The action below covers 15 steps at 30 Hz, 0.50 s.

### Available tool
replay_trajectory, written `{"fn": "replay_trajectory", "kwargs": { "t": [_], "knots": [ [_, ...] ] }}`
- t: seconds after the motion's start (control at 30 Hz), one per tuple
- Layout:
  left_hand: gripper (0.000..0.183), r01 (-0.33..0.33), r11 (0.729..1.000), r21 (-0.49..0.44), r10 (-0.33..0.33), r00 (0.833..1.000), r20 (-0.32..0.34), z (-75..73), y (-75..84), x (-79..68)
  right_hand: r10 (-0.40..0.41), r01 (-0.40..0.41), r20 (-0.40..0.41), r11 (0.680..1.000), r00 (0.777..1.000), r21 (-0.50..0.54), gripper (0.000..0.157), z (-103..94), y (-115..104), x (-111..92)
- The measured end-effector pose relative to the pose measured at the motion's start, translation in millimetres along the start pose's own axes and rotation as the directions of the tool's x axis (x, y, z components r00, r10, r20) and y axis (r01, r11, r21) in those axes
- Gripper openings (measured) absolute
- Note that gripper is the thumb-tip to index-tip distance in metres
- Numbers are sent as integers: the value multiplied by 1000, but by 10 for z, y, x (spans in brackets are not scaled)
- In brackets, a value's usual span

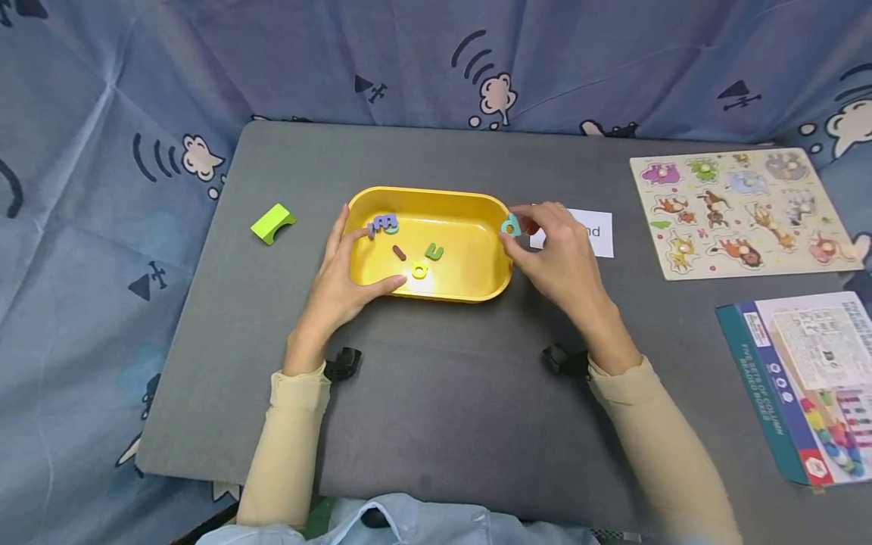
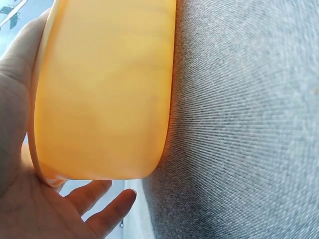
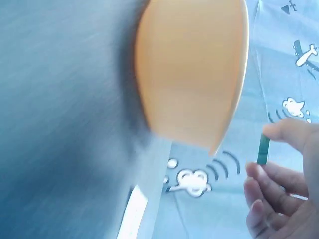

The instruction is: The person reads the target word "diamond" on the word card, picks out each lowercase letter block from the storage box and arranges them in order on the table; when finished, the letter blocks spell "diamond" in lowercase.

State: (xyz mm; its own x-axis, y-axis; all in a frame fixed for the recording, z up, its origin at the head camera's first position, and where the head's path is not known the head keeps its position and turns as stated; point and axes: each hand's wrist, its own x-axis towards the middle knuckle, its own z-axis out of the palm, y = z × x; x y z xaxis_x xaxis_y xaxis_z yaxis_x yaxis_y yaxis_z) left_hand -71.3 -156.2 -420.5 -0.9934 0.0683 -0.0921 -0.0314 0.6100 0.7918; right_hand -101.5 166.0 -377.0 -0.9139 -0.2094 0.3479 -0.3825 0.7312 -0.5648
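Note:
A yellow plastic tray (image 1: 436,295) lies on the grey table. My left hand (image 1: 337,272) holds its left end, thumb over the near rim; the left wrist view shows the palm by the tray wall (image 2: 104,89). My right hand (image 1: 562,250) pinches a teal letter (image 1: 510,225) at the right rim, seen edge-on in the right wrist view as a green strip (image 3: 263,149). Inside the tray are a purple letter m (image 1: 385,222), partly over another teal piece, a green letter u (image 1: 434,252), a yellow letter (image 1: 419,270) and a brown stick-shaped piece (image 1: 399,253).
A white card (image 1: 599,231) with printed text lies partly behind my right hand. At left sits a green arch block (image 1: 273,223). An animal puzzle board (image 1: 742,212) and a boxed bead set (image 1: 797,386) lie at right. A patterned blue cloth (image 1: 422,60) hangs behind the table.

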Motion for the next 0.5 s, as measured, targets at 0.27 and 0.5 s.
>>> {"fn": "replay_trajectory", "kwargs": {
  "t": [0.27,0.5],
  "knots": [
    [90,3,1000,-2,-3,1000,0,-9,7,-12,126,-130,-72,991,989,-45,31,-138,188,-277],
    [88,-8,1000,-8,8,1000,2,0,13,-18,164,-167,-44,982,986,-91,32,-115,288,-412]
  ]
}}
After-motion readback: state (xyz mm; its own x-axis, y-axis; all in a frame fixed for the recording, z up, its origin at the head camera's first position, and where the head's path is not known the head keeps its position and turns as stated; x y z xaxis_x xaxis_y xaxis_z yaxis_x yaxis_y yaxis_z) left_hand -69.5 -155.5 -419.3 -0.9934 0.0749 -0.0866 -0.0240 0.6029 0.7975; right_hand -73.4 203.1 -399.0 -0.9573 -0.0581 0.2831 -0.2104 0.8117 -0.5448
